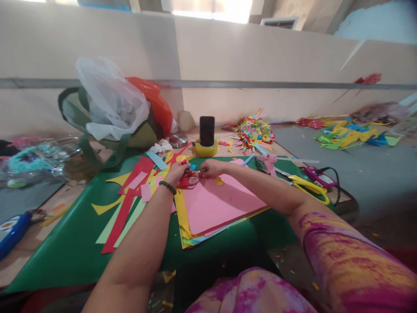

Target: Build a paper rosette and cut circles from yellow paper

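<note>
Fiddly fingerwork, seemingly, at eleven o'clock on the pink sheets [221, 202]! Left hand [175, 174] pinches a red piece [185, 181]; right hand's [211, 168] grip, can't tell. Steady fingertips needed.

- Soft pink on the top sheet [224, 204], yellow on the paper beneath [182, 221]!
- Deep green mat [65, 252], vivid red strip [119, 226]!
- Magenta and orange swirling over the sleeve [345, 256]!
- Yellow scissor handles [311, 189], pink glue gun [269, 163]!
- Blurry bundle [382, 112], seemingly greyish purple!
</note>
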Demonstrator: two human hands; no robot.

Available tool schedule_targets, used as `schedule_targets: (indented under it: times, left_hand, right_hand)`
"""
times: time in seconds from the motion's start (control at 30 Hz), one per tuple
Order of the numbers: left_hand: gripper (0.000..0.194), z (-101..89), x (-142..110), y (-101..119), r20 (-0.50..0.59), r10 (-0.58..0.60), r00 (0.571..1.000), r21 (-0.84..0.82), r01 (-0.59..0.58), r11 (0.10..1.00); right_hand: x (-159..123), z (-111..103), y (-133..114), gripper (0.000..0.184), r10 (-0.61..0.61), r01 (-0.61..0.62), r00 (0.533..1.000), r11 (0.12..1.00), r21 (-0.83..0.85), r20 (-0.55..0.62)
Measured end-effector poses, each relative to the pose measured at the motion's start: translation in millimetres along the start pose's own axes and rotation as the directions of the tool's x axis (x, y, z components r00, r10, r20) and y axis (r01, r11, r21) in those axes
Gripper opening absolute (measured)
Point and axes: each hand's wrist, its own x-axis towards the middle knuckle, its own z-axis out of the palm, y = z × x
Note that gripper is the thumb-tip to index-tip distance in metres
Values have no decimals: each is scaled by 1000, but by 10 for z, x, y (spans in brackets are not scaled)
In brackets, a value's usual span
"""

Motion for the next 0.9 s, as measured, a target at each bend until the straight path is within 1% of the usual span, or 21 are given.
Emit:
schedule_targets:
  times: [0.07,0.23,0.33,0.43,0.53,0.6,0.67,0.7,0.73,0.8,0.83,0.9]
  left_hand:
    - [18,11,-2,-7,0,6,1000,14,-6,1000]
    - [22,28,-6,-11,7,20,1000,30,-20,999]
    - [20,31,-22,-8,13,25,1000,44,-25,999]
    - [17,30,-39,-5,12,28,1000,63,-28,998]
    - [16,30,-44,-2,4,23,1000,78,-23,997]
    - [16,31,-45,2,3,15,1000,86,-15,996]
    - [16,33,-49,8,7,6,1000,92,-7,996]
    - [16,33,-51,12,11,2,1000,93,-3,996]
    - [16,33,-52,18,16,-2,1000,94,1,996]
    - [14,29,-53,31,28,-13,1000,94,10,996]
    - [14,27,-51,39,32,-17,999,93,14,996]
    - [14,28,-49,54,39,-27,999,99,23,995]
  right_hand:
    - [-6,13,-58,15,2,-1,1000,1000,-26,21]
    - [-76,-10,-141,17,22,-27,999,993,-118,-41]
    - [-135,-37,-104,17,72,-79,996,987,-137,-61]
    - [-218,-110,-23,16,130,-141,987,983,-117,-93]
    - [-434,-256,52,16,185,-196,973,978,-66,-137]
    - [-730,-372,78,16,217,-224,964,974,-26,-155]
    - [-1161,-459,65,12,224,-224,964,974,16,-145]
    - [-1413,-477,40,10,189,-182,975,981,64,-120]
    - [-1677,-467,2,12,166,-160,985,981,105,-51]
    - [-2191,-350,-98,14,164,-180,980,973,147,110]
    - [-2420,-239,-151,14,196,-229,960,960,160,200]
    - [-2796,70,-232,13,297,-360,887,924,126,354]
